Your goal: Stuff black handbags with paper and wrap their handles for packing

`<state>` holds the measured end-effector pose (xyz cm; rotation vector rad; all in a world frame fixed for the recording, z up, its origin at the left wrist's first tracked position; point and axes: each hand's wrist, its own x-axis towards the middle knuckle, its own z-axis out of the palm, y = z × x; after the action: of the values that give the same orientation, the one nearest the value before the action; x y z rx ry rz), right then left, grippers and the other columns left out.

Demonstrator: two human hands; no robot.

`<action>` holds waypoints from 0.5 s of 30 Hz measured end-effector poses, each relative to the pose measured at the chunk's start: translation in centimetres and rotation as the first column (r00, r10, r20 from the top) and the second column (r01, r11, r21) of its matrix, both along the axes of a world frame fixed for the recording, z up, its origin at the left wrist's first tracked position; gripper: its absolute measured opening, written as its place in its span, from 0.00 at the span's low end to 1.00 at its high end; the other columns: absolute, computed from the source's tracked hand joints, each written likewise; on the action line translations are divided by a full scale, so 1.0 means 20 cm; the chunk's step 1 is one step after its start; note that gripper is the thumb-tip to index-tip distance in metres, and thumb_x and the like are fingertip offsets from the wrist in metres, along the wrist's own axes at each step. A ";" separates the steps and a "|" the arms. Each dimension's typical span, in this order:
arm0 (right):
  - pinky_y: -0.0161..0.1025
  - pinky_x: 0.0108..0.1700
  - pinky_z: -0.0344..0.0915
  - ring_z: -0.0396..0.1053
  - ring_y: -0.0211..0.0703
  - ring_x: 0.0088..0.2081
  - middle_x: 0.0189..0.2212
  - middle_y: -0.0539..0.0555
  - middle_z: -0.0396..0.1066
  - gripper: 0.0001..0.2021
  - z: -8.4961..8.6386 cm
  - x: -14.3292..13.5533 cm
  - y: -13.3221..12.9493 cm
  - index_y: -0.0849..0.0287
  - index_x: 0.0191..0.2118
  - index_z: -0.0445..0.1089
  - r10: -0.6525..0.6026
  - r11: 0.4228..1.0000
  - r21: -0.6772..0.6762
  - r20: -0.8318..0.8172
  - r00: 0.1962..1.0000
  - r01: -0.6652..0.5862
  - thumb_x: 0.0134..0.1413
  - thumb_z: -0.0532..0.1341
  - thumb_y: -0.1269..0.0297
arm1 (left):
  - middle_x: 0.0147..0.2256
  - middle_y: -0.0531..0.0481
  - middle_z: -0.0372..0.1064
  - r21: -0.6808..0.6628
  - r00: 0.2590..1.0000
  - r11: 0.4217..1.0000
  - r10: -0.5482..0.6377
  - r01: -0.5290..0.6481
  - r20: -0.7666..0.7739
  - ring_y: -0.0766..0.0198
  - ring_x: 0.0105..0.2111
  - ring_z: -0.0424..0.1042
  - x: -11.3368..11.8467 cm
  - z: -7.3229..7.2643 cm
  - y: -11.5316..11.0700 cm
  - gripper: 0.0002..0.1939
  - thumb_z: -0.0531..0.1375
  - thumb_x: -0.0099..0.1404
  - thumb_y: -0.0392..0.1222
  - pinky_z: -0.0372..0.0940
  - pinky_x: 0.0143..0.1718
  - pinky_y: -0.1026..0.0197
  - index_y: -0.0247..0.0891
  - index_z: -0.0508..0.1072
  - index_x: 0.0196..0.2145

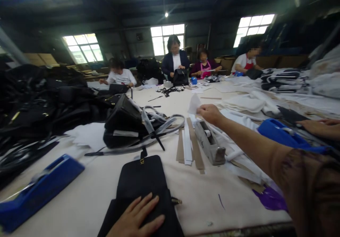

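Under my left hand [138,217] lies a black bag [143,178] with a flap and gold-coloured metal fittings; the palm rests flat on it, fingers spread. My right hand [211,113] reaches forward over the table, its fingers pinching a thin, translucent white sheet [194,104]. Just below that hand stands a grey tape dispenser [209,143]. Strips of white and brown card [188,145] lie beside the dispenser. Beyond the flat bag, another black bag [123,123] lies on its side with plastic-wrapped straps [170,123].
A blue tape dispenser [42,191] sits at the left, and another blue dispenser [284,134] at the right near a co-worker's hand [321,128]. Black bags [53,106] are heaped on the left. White padding [241,102] covers the right side. Several people work across the table.
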<state>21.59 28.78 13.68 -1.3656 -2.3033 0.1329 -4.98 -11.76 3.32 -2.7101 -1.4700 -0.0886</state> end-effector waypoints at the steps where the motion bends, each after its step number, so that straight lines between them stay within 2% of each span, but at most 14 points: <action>1: 0.33 0.35 0.63 0.71 0.41 0.33 0.27 0.52 0.75 0.20 -0.01 -0.09 -0.15 0.62 0.31 0.76 0.106 0.994 -0.007 -0.032 0.994 -0.106 0.63 0.52 0.56 | 0.68 0.47 0.52 -0.072 0.998 0.997 0.042 -0.039 0.040 0.47 0.65 0.59 0.02 0.05 -0.03 0.36 0.60 0.67 0.55 0.63 0.61 0.47 0.59 0.51 0.69; 2: 0.34 0.37 0.65 0.73 0.42 0.35 0.29 0.52 0.76 0.20 -0.03 -0.17 -0.32 0.61 0.32 0.76 0.230 0.973 -0.007 -0.077 0.970 -0.232 0.63 0.52 0.56 | 0.69 0.46 0.49 -0.145 0.994 0.987 0.081 -0.069 0.075 0.45 0.66 0.56 0.05 0.09 -0.05 0.38 0.61 0.66 0.56 0.59 0.63 0.43 0.58 0.51 0.69; 3: 0.35 0.41 0.67 0.74 0.43 0.38 0.34 0.53 0.78 0.18 -0.06 -0.25 -0.48 0.61 0.33 0.76 0.370 0.928 0.005 -0.135 0.919 -0.373 0.63 0.53 0.57 | 0.70 0.45 0.46 -0.203 0.989 0.976 0.106 -0.082 0.106 0.43 0.67 0.53 0.06 0.12 -0.08 0.38 0.61 0.66 0.56 0.56 0.64 0.40 0.56 0.50 0.69; 5: 0.39 0.51 0.68 0.74 0.47 0.47 0.45 0.58 0.78 0.15 -0.14 -0.37 -0.81 0.61 0.34 0.76 0.607 0.788 0.035 -0.210 0.766 -0.615 0.63 0.53 0.61 | 0.70 0.44 0.45 -0.275 0.980 0.958 0.127 -0.081 0.155 0.42 0.68 0.51 0.08 0.14 -0.11 0.37 0.59 0.67 0.57 0.52 0.65 0.37 0.54 0.52 0.69; 6: 0.41 0.54 0.67 0.74 0.48 0.50 0.49 0.60 0.76 0.14 -0.19 -0.42 -0.96 0.61 0.34 0.75 0.688 0.715 0.036 -0.214 0.694 -0.698 0.63 0.54 0.63 | 0.70 0.43 0.46 -0.285 0.976 0.956 0.127 -0.072 0.178 0.42 0.68 0.51 0.09 0.14 -0.11 0.36 0.58 0.67 0.58 0.50 0.65 0.36 0.52 0.54 0.69; 8: 0.43 0.56 0.67 0.73 0.49 0.52 0.53 0.64 0.73 0.14 -0.27 -0.49 -1.22 0.61 0.31 0.74 0.774 0.621 -0.005 -0.148 0.615 -0.784 0.64 0.53 0.66 | 0.69 0.42 0.48 -0.260 0.969 0.964 0.116 -0.057 0.219 0.42 0.68 0.50 0.08 0.12 -0.13 0.34 0.56 0.68 0.60 0.49 0.66 0.37 0.50 0.57 0.68; 9: 0.45 0.56 0.68 0.73 0.50 0.52 0.54 0.65 0.73 0.14 -0.31 -0.52 -1.32 0.62 0.31 0.74 0.793 0.601 -0.033 -0.101 0.601 -0.799 0.64 0.53 0.68 | 0.69 0.41 0.50 -0.238 0.966 0.970 0.108 -0.051 0.235 0.42 0.68 0.51 0.07 0.10 -0.14 0.33 0.56 0.68 0.60 0.51 0.65 0.38 0.49 0.58 0.67; 11: 0.47 0.56 0.69 0.73 0.53 0.52 0.54 0.67 0.72 0.14 -0.37 -0.54 -1.47 0.63 0.32 0.74 0.800 0.599 -0.086 0.007 0.600 -0.796 0.63 0.52 0.69 | 0.67 0.41 0.54 -0.208 0.961 0.977 0.106 -0.052 0.255 0.42 0.66 0.53 0.06 0.07 -0.16 0.32 0.56 0.68 0.60 0.56 0.63 0.42 0.48 0.61 0.66; 15: 0.50 0.54 0.70 0.71 0.59 0.53 0.53 0.72 0.71 0.12 -0.41 -0.54 -1.62 0.68 0.37 0.76 0.742 0.665 -0.147 0.249 0.623 -0.733 0.60 0.55 0.72 | 0.63 0.42 0.58 -0.281 0.942 0.955 0.175 -0.092 0.286 0.47 0.55 0.68 0.04 0.05 -0.21 0.29 0.54 0.70 0.58 0.68 0.52 0.51 0.44 0.64 0.64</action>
<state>10.71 -3.63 5.50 -0.3484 -2.9987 0.2361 -4.14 -15.93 4.23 -2.8946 -1.8732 -0.3498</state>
